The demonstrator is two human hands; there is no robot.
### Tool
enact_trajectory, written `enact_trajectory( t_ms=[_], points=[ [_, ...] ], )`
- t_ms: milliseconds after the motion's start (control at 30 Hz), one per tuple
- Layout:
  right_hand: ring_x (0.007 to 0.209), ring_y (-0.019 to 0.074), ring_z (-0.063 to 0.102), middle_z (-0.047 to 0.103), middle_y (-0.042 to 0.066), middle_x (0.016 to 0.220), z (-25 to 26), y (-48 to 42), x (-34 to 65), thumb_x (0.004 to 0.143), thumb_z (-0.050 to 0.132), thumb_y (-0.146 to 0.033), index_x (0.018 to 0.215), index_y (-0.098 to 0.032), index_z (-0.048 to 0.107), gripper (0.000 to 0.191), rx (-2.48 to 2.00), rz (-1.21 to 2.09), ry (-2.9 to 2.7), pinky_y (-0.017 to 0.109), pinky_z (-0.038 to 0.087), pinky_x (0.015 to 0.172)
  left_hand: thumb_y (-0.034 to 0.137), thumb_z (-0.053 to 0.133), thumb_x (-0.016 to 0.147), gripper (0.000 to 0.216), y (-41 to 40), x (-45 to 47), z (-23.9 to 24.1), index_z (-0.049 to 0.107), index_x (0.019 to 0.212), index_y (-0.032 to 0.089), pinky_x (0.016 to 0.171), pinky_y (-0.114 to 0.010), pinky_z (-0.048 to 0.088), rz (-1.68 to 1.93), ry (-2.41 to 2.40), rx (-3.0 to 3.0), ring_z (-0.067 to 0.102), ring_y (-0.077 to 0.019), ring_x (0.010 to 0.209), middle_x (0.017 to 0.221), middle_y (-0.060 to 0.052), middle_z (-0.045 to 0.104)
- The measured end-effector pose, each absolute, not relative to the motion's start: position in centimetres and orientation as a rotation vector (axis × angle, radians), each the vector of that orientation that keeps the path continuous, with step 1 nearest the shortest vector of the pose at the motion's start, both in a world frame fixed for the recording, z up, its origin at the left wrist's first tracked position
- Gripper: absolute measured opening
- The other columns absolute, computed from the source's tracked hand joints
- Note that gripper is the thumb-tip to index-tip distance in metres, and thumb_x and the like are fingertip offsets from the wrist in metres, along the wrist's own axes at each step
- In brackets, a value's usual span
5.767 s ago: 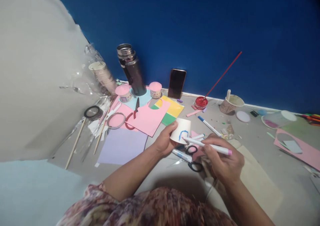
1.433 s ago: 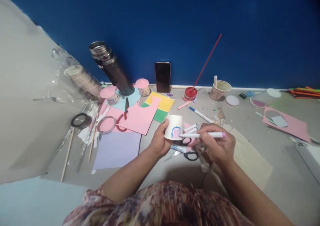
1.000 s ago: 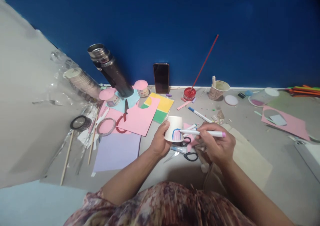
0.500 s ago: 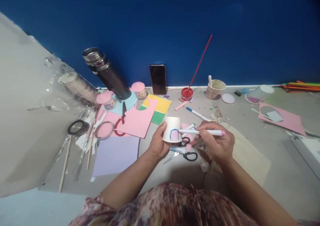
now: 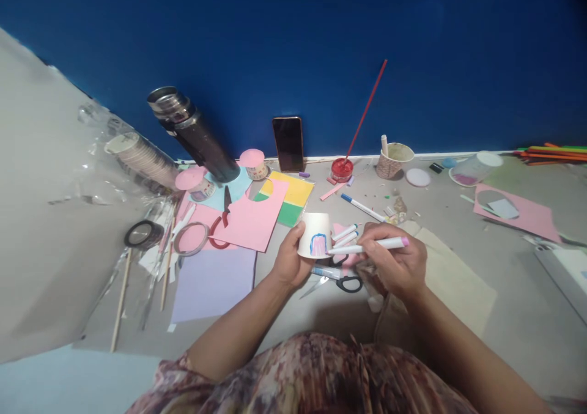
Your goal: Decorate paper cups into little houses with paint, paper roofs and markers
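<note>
My left hand (image 5: 292,256) is closed around the left side of a white paper cup (image 5: 315,223), held upside down above the table. On the cup's side is a blue arch outline with pink strokes inside it. Between the fingers of my right hand (image 5: 398,261) is a white marker (image 5: 380,244) with a pink end, its tip at the cup's lower right beside the drawing. Behind and below lie several white markers (image 5: 345,236), scissors (image 5: 349,284) with black handles and a clear tube (image 5: 326,272). A blue-capped marker (image 5: 362,207) rests farther back.
Pink sheets (image 5: 252,218), a lilac sheet (image 5: 213,288) and pliers (image 5: 224,215) lie left. A flask (image 5: 197,136), stacked cups (image 5: 142,163) and a phone (image 5: 288,145) stand at the back. A red pot (image 5: 342,170) and a patterned cup (image 5: 394,162) stand back right.
The marker tip has moved down from the upper right of the drawn arch to near the cup's rim. My right hand has shifted slightly left; my left hand keeps its hold.
</note>
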State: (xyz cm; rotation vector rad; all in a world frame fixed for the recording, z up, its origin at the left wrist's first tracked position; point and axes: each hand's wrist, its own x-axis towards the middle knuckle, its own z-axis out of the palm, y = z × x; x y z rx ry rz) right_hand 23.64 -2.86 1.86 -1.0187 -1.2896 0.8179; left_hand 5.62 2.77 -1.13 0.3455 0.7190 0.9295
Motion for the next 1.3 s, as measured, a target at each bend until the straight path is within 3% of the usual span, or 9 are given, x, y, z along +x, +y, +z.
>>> enact_trajectory(
  t_ms=[267, 500, 700, 867, 1300],
  points=[
    [0.061, 0.0207, 0.072, 0.075, 0.003, 0.069, 1.65, -2.86, 23.81, 0.099, 0.063, -0.024, 0.087, -0.023, 0.074, 0.016, -0.999, 0.764, -1.420, 0.035, 0.058, 0.064, 0.050, 0.077, 0.083, 0.046, 2.74, 5.55, -1.35, 0.071, 0.104, 0.010, 0.083, -0.041, 0.061, 0.925, 0.735, 0.337, 0.076, -0.0285, 0.083, 0.086, -0.011, 0.077],
    [0.059, 0.0200, 0.071, 0.074, 0.001, 0.066, 1.41, -2.94, 23.70, 0.100, 0.063, -0.024, 0.090, -0.023, 0.073, 0.015, -1.001, 0.766, -1.424, 0.036, 0.058, 0.068, 0.049, 0.079, 0.081, 0.045, 2.77, 5.69, -1.25, 0.071, 0.102, 0.010, 0.082, -0.039, 0.061, 0.933, 0.751, 0.340, 0.076, -0.0279, 0.084, 0.086, -0.011, 0.077],
    [0.055, 0.0177, 0.069, 0.074, 0.002, 0.072, 1.89, -2.92, 23.41, 0.099, 0.065, -0.025, 0.093, -0.023, 0.075, 0.012, -1.051, 0.669, -1.371, 0.031, 0.053, 0.055, 0.044, 0.084, 0.078, 0.040, 2.48, 5.88, -1.41, 0.070, 0.101, 0.013, 0.088, -0.035, 0.058, 1.045, 0.787, 0.388, 0.074, -0.0254, 0.092, 0.091, -0.007, 0.076],
    [0.062, 0.0198, 0.068, 0.074, 0.002, 0.069, 2.37, -2.86, 23.32, 0.097, 0.061, -0.019, 0.086, -0.024, 0.072, 0.016, -1.015, 0.603, -1.515, 0.036, 0.055, 0.067, 0.045, 0.084, 0.078, 0.038, 2.28, 5.91, -1.54, 0.071, 0.096, 0.015, 0.085, -0.034, 0.056, 1.059, 0.793, 0.469, 0.073, -0.0257, 0.092, 0.091, -0.007, 0.074],
    [0.053, 0.0156, 0.067, 0.072, 0.001, 0.071, 1.89, -2.91, 23.38, 0.099, 0.062, -0.021, 0.088, -0.023, 0.072, 0.015, -1.055, 0.644, -1.432, 0.031, 0.052, 0.058, 0.049, 0.085, 0.076, 0.042, 2.20, 6.11, -1.45, 0.073, 0.098, 0.015, 0.075, -0.030, 0.053, 1.090, 0.811, 0.547, 0.066, -0.0192, 0.077, 0.087, -0.003, 0.071]
  ],
)
